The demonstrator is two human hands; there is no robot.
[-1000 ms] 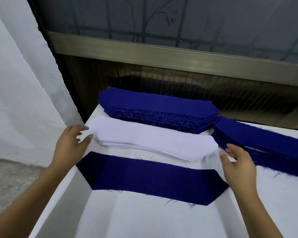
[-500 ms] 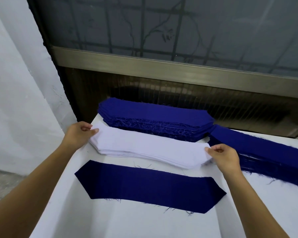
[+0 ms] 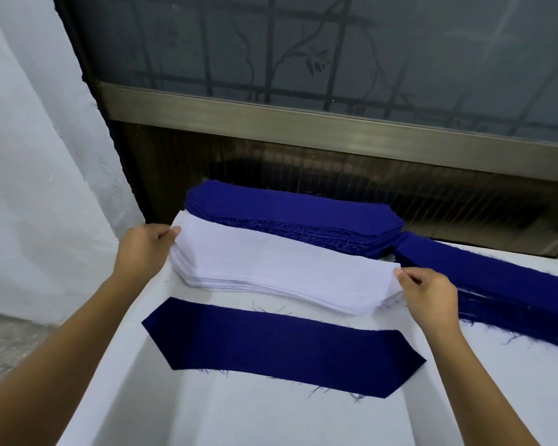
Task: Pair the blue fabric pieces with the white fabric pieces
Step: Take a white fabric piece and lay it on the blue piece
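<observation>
A single blue fabric piece (image 3: 281, 346) lies flat on the white table (image 3: 271, 420) in front of me. Behind it sits a stack of white fabric pieces (image 3: 281, 268). My left hand (image 3: 145, 249) pinches the left tip of the top white piece. My right hand (image 3: 429, 292) pinches its right tip. The top white piece looks slightly raised off the stack at both ends. A thick stack of blue pieces (image 3: 290, 217) lies behind the white stack, and another blue pile (image 3: 496, 284) lies to the right.
The table's left edge runs close to my left arm, with a white wall (image 3: 29, 156) beyond it. A dark window frame (image 3: 303, 123) and ribbed panel stand right behind the blue stacks.
Both hands have closed in on the ends of the white stack and taken hold of the top piece's tips. The view has tilted up a little.
</observation>
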